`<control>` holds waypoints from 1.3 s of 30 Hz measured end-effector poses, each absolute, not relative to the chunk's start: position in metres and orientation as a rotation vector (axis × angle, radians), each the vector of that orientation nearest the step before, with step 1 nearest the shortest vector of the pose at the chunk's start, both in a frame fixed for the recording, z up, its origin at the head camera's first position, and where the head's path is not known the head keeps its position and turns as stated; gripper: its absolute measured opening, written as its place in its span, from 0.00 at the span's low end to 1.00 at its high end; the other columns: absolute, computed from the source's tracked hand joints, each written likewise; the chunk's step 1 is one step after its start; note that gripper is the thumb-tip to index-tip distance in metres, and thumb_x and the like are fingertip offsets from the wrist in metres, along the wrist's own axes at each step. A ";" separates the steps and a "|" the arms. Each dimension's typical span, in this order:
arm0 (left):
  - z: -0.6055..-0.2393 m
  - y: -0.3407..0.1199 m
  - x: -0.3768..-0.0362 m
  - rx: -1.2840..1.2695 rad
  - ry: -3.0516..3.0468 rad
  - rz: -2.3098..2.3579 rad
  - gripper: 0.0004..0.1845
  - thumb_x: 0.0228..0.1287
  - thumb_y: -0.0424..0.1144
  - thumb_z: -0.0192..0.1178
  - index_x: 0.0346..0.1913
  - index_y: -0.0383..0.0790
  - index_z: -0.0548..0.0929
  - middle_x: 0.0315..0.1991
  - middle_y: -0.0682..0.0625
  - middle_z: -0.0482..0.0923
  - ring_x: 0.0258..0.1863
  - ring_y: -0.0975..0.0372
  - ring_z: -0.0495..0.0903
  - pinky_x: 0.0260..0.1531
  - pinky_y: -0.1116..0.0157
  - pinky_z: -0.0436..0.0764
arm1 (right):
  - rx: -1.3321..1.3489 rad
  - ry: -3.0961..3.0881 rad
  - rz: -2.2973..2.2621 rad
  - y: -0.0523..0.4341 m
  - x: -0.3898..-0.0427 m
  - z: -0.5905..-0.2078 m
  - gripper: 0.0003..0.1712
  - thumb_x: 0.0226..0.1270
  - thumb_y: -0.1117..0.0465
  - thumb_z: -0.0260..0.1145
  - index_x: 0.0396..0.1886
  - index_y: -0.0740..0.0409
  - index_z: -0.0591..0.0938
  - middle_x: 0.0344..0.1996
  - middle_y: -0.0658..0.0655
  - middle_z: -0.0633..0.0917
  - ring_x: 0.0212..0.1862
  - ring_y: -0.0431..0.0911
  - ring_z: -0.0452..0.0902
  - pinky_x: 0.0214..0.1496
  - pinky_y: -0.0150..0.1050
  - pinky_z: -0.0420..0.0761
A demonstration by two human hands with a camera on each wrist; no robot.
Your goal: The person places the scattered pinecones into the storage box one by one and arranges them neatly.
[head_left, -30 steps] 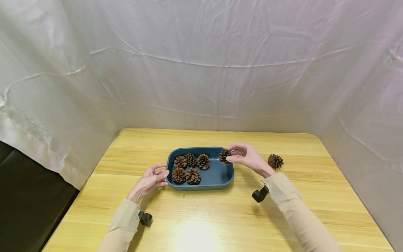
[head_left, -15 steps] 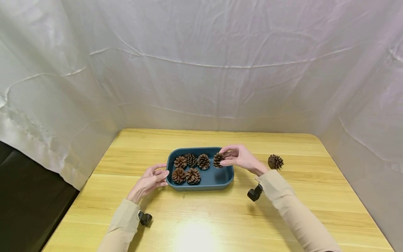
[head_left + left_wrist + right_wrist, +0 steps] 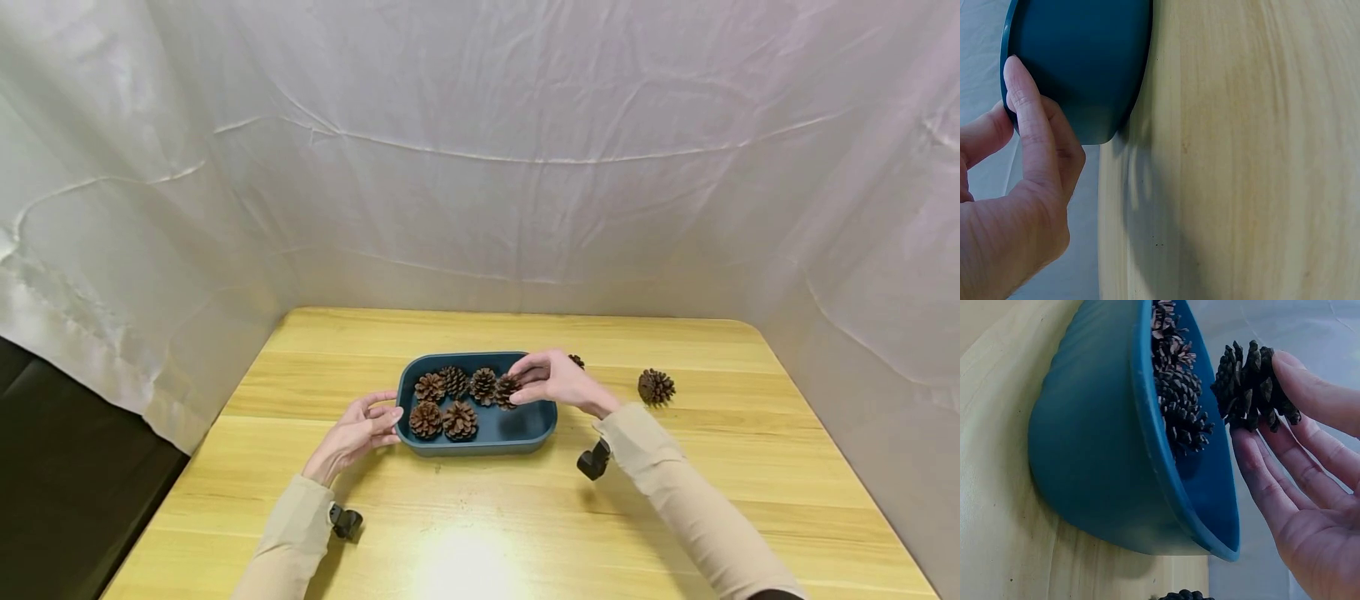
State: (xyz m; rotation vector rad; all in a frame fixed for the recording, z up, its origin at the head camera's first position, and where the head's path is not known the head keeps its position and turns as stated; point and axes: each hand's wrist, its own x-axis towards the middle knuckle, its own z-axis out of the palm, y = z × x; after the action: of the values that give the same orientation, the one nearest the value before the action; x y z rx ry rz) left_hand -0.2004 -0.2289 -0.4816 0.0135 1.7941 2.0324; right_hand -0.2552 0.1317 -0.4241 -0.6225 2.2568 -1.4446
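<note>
Right hand [image 3: 557, 381] pinched pinecone [image 3: 507, 390] by fingertips over blue tray [image 3: 534, 425], beside five inside | I judged it light, stiff, brittle-scaled: hold across the body | left hand [image 3: 362, 430] uncurled, fingers touching tray end on bench [image 3: 675, 483].

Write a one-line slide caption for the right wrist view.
Right hand pinches a pine cone above the blue tray, which already holds other cones.

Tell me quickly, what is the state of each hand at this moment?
Left hand: open, fingers touching the end wall of the dark blue plastic tray.
Right hand: pinching a brown pine cone over the tray.
</note>
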 end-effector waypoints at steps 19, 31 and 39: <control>-0.482 -0.230 -0.200 0.026 1.791 2.032 0.31 0.76 0.29 0.51 0.73 0.23 0.49 0.39 0.54 0.78 0.29 0.67 0.80 0.35 0.72 0.87 | -0.621 2.217 -1.301 0.116 -0.256 -0.433 0.19 0.60 0.69 0.74 0.51 0.60 0.83 0.58 0.63 0.83 0.54 0.50 0.82 0.55 0.42 0.86; -0.483 -0.230 -0.201 0.025 1.807 2.020 0.32 0.77 0.31 0.51 0.74 0.24 0.49 0.40 0.54 0.78 0.31 0.67 0.80 0.36 0.72 0.87 | -0.576 2.150 -1.283 0.108 -0.259 -0.441 0.19 0.59 0.76 0.71 0.51 0.62 0.83 0.59 0.63 0.82 0.55 0.51 0.81 0.51 0.42 0.88; -0.484 -0.230 -0.201 0.038 1.800 2.026 0.32 0.76 0.31 0.53 0.73 0.24 0.50 0.39 0.54 0.78 0.31 0.67 0.80 0.37 0.72 0.87 | -0.515 2.139 -1.269 0.104 -0.259 -0.445 0.20 0.60 0.79 0.68 0.51 0.63 0.83 0.59 0.63 0.83 0.56 0.51 0.81 0.51 0.42 0.89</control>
State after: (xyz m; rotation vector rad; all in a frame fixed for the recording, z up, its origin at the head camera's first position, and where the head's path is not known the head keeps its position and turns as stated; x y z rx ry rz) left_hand -0.2014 -0.2304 -0.4845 0.0384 1.7999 2.0264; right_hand -0.2594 0.1038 -0.4449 -0.5146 2.1394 -1.2691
